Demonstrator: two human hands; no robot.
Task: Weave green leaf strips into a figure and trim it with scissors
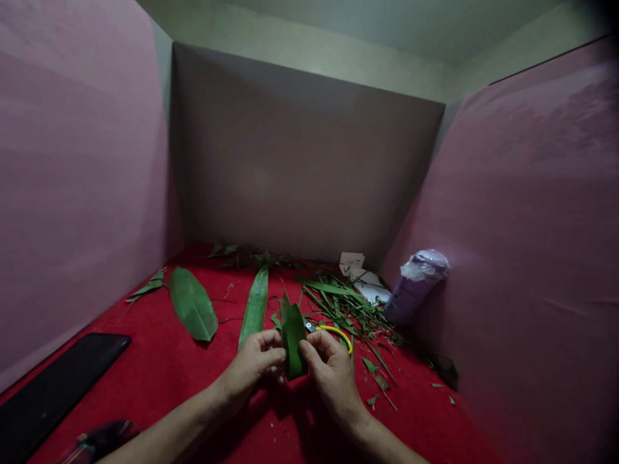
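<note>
Between my two hands, above the red cloth, a green leaf [294, 345] stands upright, folded over, its pointed end at the top. My left hand [249, 367] pinches its left edge between thumb and fingers. On the opposite edge my right hand [333, 370] presses with thumb in front and fingers behind. Scissors [338, 334] with yellow handles lie just behind my right hand, partly covered by it. A long green leaf strip [254, 306] lies flat past my left hand, and a broad oval leaf [193, 306] rests farther left.
Cut stems and leaf scraps [345, 306] are heaped behind the scissors, with white papers [370, 283] beyond. A purple container [416, 287] topped with clear plastic stands by the right wall. A black flat object [62, 386] lies at left on the red cloth [159, 367]. Pink-covered walls flank both sides.
</note>
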